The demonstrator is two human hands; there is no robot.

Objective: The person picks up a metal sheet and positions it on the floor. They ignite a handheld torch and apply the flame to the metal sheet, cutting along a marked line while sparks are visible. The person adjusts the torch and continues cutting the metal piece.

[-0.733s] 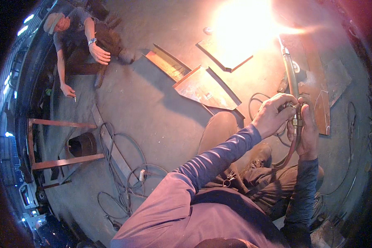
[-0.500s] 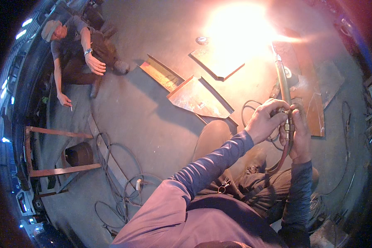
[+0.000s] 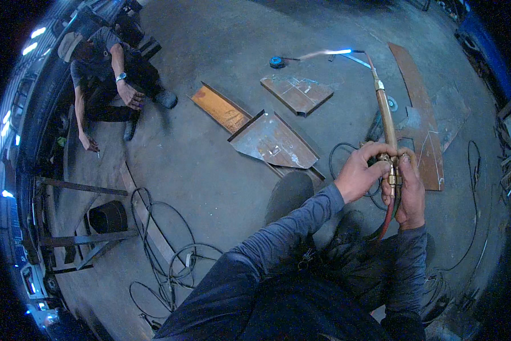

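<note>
A brass-coloured gas torch (image 3: pixel 386 113) points away from me, its bent tip burning with a narrow blue-white flame (image 3: pixel 341 52) that streams left. My right hand (image 3: pixel 412 190) is closed round the lower end of the handle, by the brass fittings. With bent fingers, my left hand (image 3: pixel 359 173) grips the valve area on the torch's left side; the knob itself is mostly hidden. A red hose (image 3: pixel 388 220) runs down from the fittings between my forearms. Beyond the hands on the floor lies a marked steel plate with folded edges (image 3: pixel 301 94).
A second folded plate (image 3: pixel 275 142) overlaps a rusty channel (image 3: pixel 221 108). A long steel strip (image 3: pixel 420 108) lies right of the torch; a blue tape measure (image 3: pixel 276 62) sits beyond. Left are a crouching person (image 3: pixel 105 74), a metal frame (image 3: pixel 85 238) and tangled cables (image 3: pixel 170 256).
The large, glaring orange-white flame has shrunk to a thin blue-white jet, and the scene is much darker. Both hands stay on the torch in nearly the same place.
</note>
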